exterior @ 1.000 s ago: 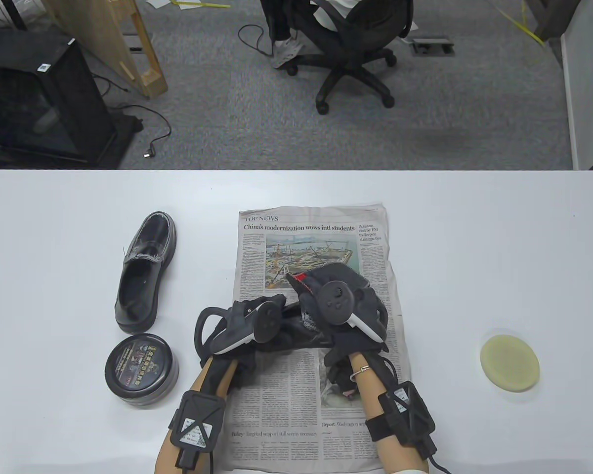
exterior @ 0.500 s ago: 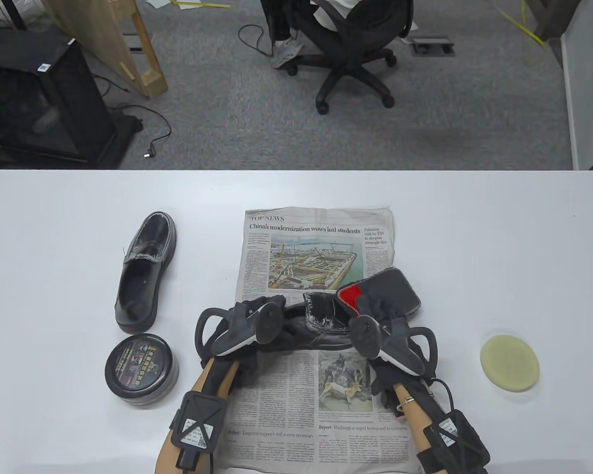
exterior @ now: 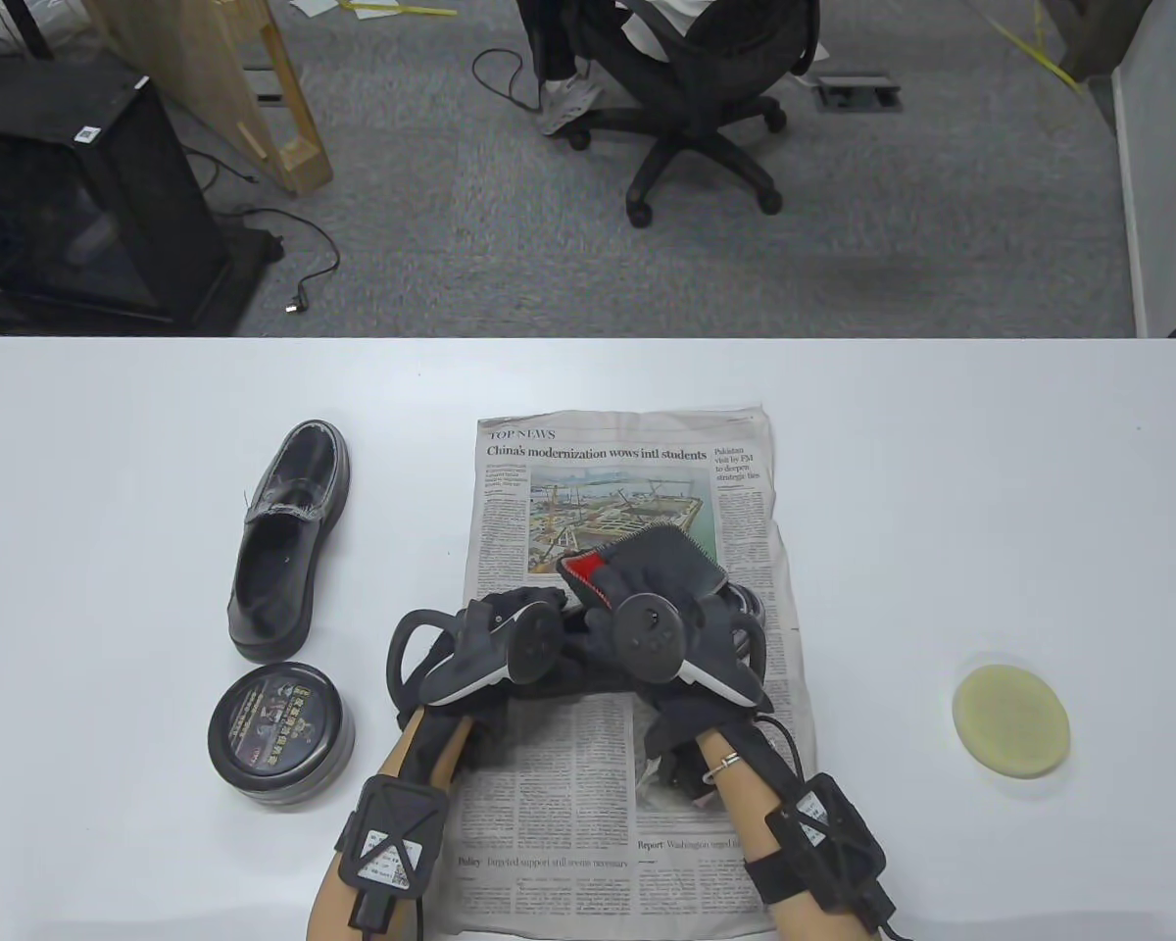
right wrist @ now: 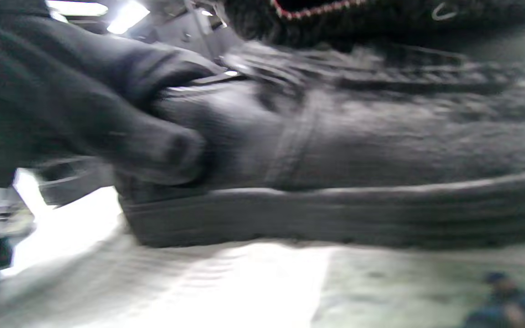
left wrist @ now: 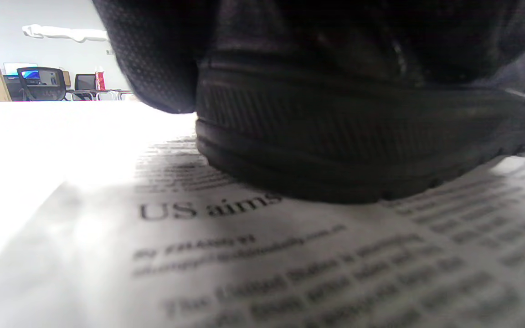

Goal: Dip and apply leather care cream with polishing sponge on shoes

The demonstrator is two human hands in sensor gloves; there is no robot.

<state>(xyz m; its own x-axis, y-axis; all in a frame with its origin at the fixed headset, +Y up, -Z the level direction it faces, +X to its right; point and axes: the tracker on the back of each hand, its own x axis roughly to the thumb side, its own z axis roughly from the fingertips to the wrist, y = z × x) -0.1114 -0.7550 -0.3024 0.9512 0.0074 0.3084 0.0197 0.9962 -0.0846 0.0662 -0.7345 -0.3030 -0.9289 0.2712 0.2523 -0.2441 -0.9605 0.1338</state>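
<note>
My left hand (exterior: 495, 647) and right hand (exterior: 666, 637) both wore black fabric gloves, each with a black tracker strapped across its back — a round disc face with a white underside and a dark loop ring. My forearms were bare skin. Each carried a black square module held by crossed straps, marked with a small white label, and a thin black cable trailed from each. A thin bracelet circled my right wrist.

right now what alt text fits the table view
Two gloved hands work a black shoe on a newspaper: left hand holds it, right hand presses a dark cloth on it. Second shoe and cream tin left, yellow sponge right.
</note>
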